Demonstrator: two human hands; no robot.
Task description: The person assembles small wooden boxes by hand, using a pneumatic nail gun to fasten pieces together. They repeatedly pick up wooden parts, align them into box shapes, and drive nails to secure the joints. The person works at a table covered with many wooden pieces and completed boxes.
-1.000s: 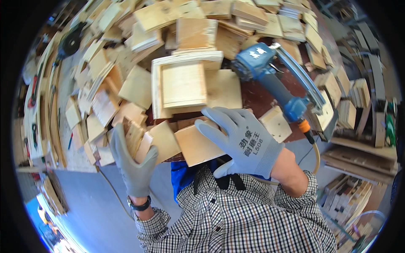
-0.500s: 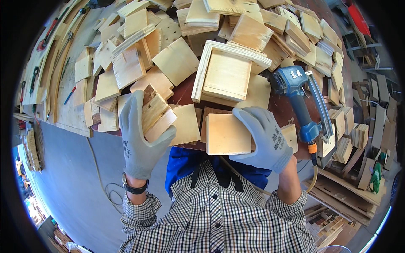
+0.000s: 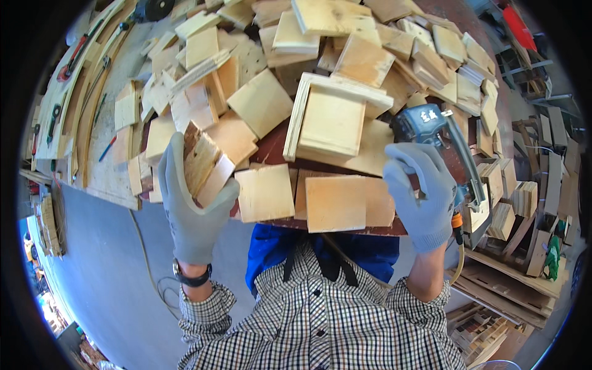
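Stacked plywood blocks with rough, brown-marked edges sit between the thumb and fingers of my left hand, at the table's near left. My gloved right hand has bent fingers, its thumb apart from them, and nothing shows between them. It overlaps the handle of a blue nail gun, which lies on the table; a grip on it is not visible. An orange-tinted square board rests at the near edge beside a pale one. Behind them stands a box-like plywood piece with raised strips.
Loose plywood squares are heaped across the far side. Long wood strips and hand tools, including a red-handled one, lie at the left. An air hose drops from the gun. Boards on shelving stand at the right.
My right hand has let go of the orange-tinted board, leaving it at the near edge, and moved right to the nail gun. My left hand has shifted slightly left with its blocks.
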